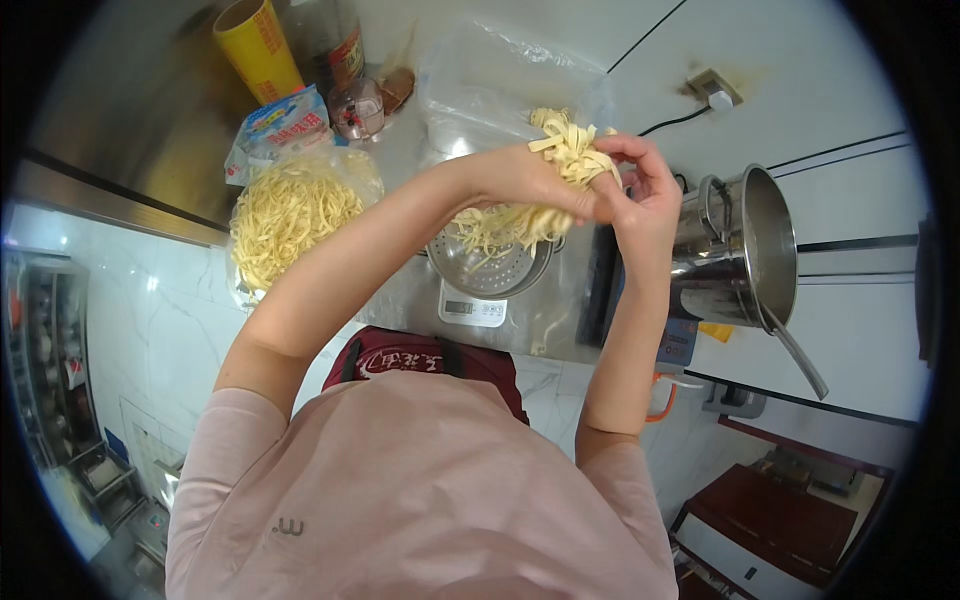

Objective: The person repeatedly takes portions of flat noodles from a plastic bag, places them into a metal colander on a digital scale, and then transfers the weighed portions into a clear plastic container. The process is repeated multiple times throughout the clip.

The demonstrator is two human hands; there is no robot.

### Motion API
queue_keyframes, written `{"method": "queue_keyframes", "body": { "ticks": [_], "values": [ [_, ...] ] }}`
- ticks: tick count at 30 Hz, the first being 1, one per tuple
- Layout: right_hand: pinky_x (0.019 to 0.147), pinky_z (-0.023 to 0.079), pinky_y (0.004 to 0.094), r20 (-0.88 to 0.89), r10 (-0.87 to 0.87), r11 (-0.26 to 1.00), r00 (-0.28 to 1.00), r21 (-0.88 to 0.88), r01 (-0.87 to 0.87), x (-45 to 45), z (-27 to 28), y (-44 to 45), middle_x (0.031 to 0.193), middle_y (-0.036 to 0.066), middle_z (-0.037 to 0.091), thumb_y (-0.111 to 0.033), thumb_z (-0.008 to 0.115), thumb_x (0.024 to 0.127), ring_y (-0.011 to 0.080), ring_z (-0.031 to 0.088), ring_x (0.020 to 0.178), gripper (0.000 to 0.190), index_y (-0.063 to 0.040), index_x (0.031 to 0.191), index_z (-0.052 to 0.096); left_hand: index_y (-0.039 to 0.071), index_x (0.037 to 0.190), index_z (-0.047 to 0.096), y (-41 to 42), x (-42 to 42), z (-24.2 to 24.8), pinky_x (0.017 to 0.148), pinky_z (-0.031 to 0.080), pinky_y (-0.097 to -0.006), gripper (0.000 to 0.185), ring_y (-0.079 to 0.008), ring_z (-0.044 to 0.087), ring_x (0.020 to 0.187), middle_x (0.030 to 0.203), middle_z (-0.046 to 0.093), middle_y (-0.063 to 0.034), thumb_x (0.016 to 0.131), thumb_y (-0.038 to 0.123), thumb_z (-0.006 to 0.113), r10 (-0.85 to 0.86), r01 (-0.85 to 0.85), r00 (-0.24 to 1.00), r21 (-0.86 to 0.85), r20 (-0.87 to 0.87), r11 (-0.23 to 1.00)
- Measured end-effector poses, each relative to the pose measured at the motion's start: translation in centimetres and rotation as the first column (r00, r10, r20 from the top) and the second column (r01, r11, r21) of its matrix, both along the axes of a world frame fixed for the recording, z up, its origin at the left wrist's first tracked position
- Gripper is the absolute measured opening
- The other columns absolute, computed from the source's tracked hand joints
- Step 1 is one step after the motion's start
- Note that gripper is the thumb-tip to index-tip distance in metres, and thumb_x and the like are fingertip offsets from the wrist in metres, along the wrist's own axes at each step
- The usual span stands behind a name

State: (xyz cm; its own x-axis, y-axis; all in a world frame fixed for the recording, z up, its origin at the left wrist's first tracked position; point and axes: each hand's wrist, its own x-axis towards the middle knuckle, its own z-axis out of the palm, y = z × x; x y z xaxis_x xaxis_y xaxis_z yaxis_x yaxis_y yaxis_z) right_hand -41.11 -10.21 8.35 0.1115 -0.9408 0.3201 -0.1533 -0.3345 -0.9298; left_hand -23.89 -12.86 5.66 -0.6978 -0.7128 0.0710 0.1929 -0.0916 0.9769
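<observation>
Fresh flat noodles (576,150) are bunched between my two hands, with some strands draped over the top. My left hand (525,176) grips the bunch from the left, its fingers mostly hidden. On the other side, my right hand (646,184) has its thumb and fingers around the same bunch. Beneath them, a perforated metal strainer (499,277) stands on a white digital kitchen scale (472,309). More strands (517,229) show over the strainer; whether they hang from my hands or lie in it, I cannot tell.
A plastic bag of noodles (289,217) sits left, beside a seasoning packet (279,124) and a yellow roll (259,49). Behind my hands lies a clear plastic bag (487,82). A tall steel pot (709,255) with a metal handle (799,356) leaning out stands right. A cable (675,120) runs to the wall socket.
</observation>
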Motion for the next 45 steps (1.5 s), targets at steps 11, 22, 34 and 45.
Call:
{"method": "queue_keyframes", "body": {
  "ticks": [11,22,34,45],
  "values": [
    [0.081,0.052,0.0305,0.080,0.222,0.947,0.972,0.220,-0.235,4.3,-15.7,0.8,0.109,0.003,0.065,-0.021,0.069,0.094,0.0144,0.064,0.094,0.039,-0.006,0.128,0.058,0.006,0.094,0.069,-0.2,-0.3,1.5,0.057,0.045,-0.0252,0.020,-0.0069,0.058,0.064,0.072,0.064,-0.0005,0.090,0.026,0.072,0.345,-0.345,0.938,0.136,0.026,0.929],
    [0.097,0.041,0.0447,-0.879,0.115,0.982,0.462,0.030,-0.187,1.7,-28.2,-2.1,0.124,0.015,0.063,-0.022,0.074,0.079,0.0322,0.058,0.114,0.041,-0.012,0.118,0.068,0.004,0.108,0.069,1.0,1.1,5.5,0.057,0.042,-0.0241,0.026,-0.0065,0.056,0.066,0.072,0.061,-0.0005,0.093,0.025,0.067,0.407,-0.407,0.902,0.032,-0.141,0.913],
    [0.064,0.049,0.0243,-0.455,0.032,0.989,0.890,0.146,0.039,-1.4,-8.5,-0.1,0.080,0.004,0.070,-0.001,0.071,0.083,0.0081,0.055,0.064,0.025,-0.004,0.108,0.071,0.002,0.119,0.067,0.9,2.1,1.1,0.083,0.051,-0.0260,0.033,-0.0109,0.063,0.096,0.108,0.069,-0.0054,0.092,0.020,0.070,0.347,-0.314,0.908,0.166,-0.236,0.935],
    [0.084,0.050,0.0247,0.211,0.143,0.987,0.967,0.041,-0.155,-0.5,-2.6,0.4,0.109,0.002,0.067,0.006,0.058,0.092,0.0087,0.061,0.093,0.027,0.000,0.117,0.062,0.004,0.120,0.065,0.1,1.1,-0.8,0.080,0.052,-0.0268,0.045,-0.0106,0.064,0.093,0.110,0.070,-0.0038,0.081,0.020,0.082,0.176,-0.177,0.984,-0.047,-0.043,0.983]
  ]
}}
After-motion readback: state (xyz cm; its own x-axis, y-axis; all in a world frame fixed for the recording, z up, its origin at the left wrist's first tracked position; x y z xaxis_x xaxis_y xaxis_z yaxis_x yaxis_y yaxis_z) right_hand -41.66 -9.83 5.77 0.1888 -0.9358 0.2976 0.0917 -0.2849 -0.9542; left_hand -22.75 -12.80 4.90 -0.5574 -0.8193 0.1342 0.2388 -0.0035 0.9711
